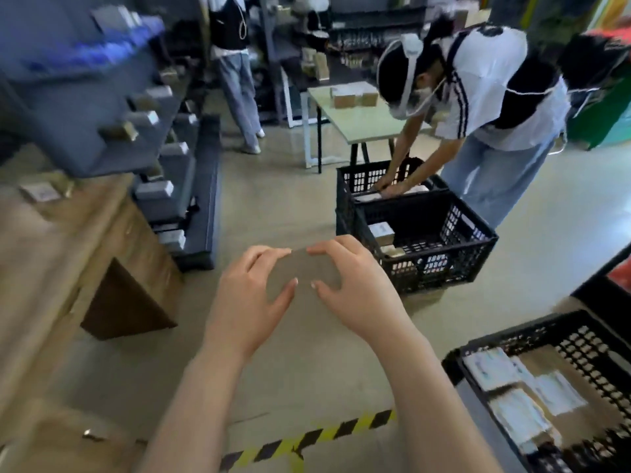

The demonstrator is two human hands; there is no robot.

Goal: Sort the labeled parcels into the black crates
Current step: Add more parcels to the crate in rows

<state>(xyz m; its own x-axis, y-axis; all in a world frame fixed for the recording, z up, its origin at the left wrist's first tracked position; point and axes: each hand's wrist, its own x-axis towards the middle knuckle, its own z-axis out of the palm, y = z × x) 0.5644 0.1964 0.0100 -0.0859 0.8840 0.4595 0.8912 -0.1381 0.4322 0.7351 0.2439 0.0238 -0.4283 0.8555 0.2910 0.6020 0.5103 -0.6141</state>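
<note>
Parcel: flat, rectangular, matt brown card (304, 268). You hold it in the air over the floor, between your two hands, just short of the mid crate. Its far face is hidden.
Left hand: (246, 295) grips the parcel's left end, fingers curled over the top edge and thumb pressed on the near face.
Right hand: (362, 288) mirrors it on the right end, fingers clamped over the top and thumb on the near face.
Mid crate: (444, 264) black plastic with lattice walls, standing on the floor. A few small boxes sit along its left side, one of them white-topped.
Far crate: (362, 175) same make, touching the mid crate from behind. A person (485, 80) bends over it with both hands inside, which hides most of its contents.
Near crate: (519, 332) at your lower right, cut off by the frame edge. It holds flat brown parcels with their white labels facing up.
Hard to make out: the label print is unreadable. The grey shelf (102, 114) on your left is blurred, with small boxes on its levels.
</note>
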